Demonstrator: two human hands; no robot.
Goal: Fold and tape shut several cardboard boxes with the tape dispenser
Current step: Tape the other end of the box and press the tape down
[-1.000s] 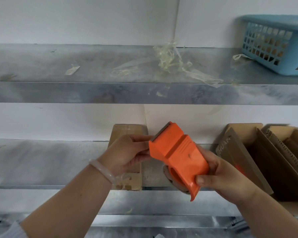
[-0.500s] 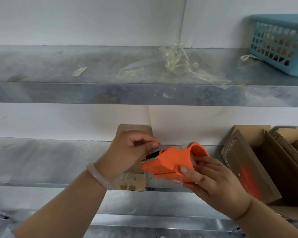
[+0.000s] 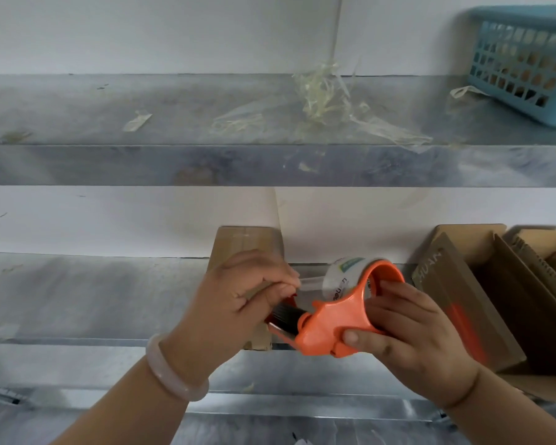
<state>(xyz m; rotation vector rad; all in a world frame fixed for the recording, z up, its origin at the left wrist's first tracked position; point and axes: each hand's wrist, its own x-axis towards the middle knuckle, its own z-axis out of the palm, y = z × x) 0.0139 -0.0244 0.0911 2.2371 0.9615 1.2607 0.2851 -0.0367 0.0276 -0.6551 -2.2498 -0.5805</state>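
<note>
Gripping the orange tape dispenser (image 3: 331, 322), right hand (image 3: 411, 335) shows its clear roll.

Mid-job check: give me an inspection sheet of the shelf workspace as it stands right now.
Surface: grey metal shelf, smudged; an upper shelf above it.
Job's things: orange tape dispenser with its tape roll, held above the shelf; closed cardboard box behind the left hand; open cardboard boxes at right.
Clutter: tape scraps strewn on the upper shelf.
Hands: left hand pinches the tape end; right hand grips the tape dispenser.
Cables: nothing seen.
Surroundings: white wall; blue basket on the upper shelf, right.
</note>
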